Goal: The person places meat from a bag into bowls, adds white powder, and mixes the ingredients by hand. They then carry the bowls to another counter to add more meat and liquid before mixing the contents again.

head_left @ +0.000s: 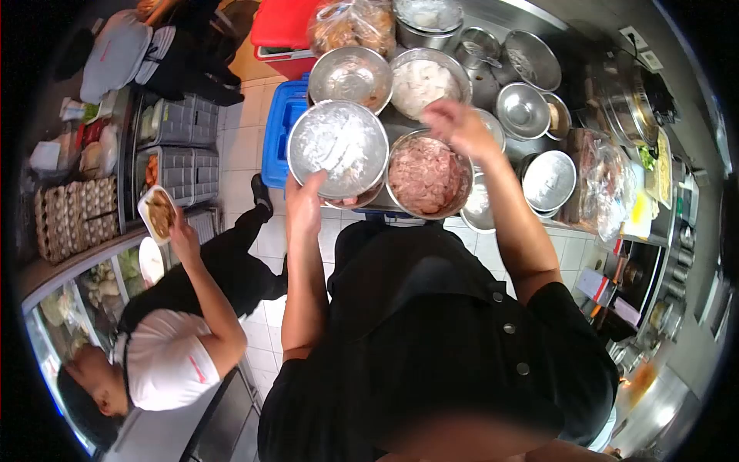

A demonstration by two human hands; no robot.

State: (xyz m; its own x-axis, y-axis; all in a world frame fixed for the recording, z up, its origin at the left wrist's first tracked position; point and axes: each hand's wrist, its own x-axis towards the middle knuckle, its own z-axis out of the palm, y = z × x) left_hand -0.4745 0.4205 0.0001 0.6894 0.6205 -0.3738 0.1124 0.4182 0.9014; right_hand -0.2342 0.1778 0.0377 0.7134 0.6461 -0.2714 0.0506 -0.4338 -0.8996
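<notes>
My left hand (305, 204) grips the near rim of a round metal bowl (339, 146) dusted with white powder, the thumb over its edge. This bowl is held above another bowl of pinkish meat, which it mostly hides. My right hand (460, 129) is smeared by motion, so its fingers cannot be read. It hovers between a pot of raw minced meat (428, 175) and a bowl of white powder (423, 83) behind that pot.
Metal bowls (523, 110) crowd the counter's right side, near a plastic-wrapped bundle (604, 185). A blue crate (283, 131) and a red cooler (285, 31) stand at left. A co-worker (165, 346) carries a food tray (159, 214); another person (127, 50) stands farther back.
</notes>
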